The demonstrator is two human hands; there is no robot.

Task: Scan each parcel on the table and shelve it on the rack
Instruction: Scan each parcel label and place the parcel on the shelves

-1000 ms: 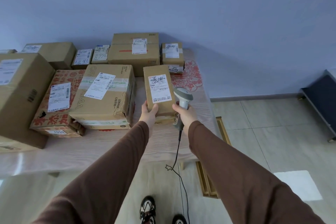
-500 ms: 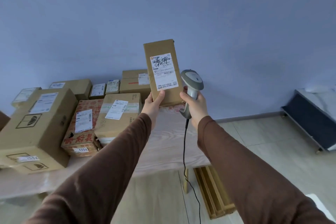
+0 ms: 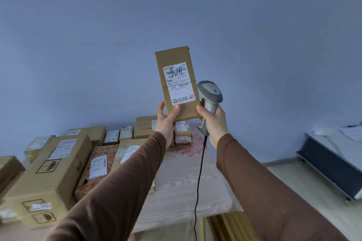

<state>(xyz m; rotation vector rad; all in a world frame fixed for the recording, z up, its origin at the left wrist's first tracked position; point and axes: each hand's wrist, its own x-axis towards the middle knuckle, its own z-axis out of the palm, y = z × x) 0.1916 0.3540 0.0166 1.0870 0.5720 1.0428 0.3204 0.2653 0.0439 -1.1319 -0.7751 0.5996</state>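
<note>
A narrow brown parcel (image 3: 176,58) with a white shipping label is raised upright in front of the blue wall, label facing me. My left hand (image 3: 166,121) grips its lower left corner. My right hand (image 3: 214,121) is closed around the handle of a grey barcode scanner (image 3: 210,92), its fingertips touching the parcel's lower right edge. The scanner's black cable (image 3: 198,182) hangs down toward the floor. Below stands the table (image 3: 186,188) with a pale wood-grain cover, holding several more cardboard parcels (image 3: 52,174). No rack is in view.
The parcels fill the table's left and back, among them a red-printed box (image 3: 98,168). A dark low unit with a white top (image 3: 333,160) stands at the right. Wooden slats (image 3: 229,227) lie on the floor beside the table.
Both hands have lifted the narrow parcel off the table to well above it, the scanner rising alongside. My view has tilted up toward the wall.
</note>
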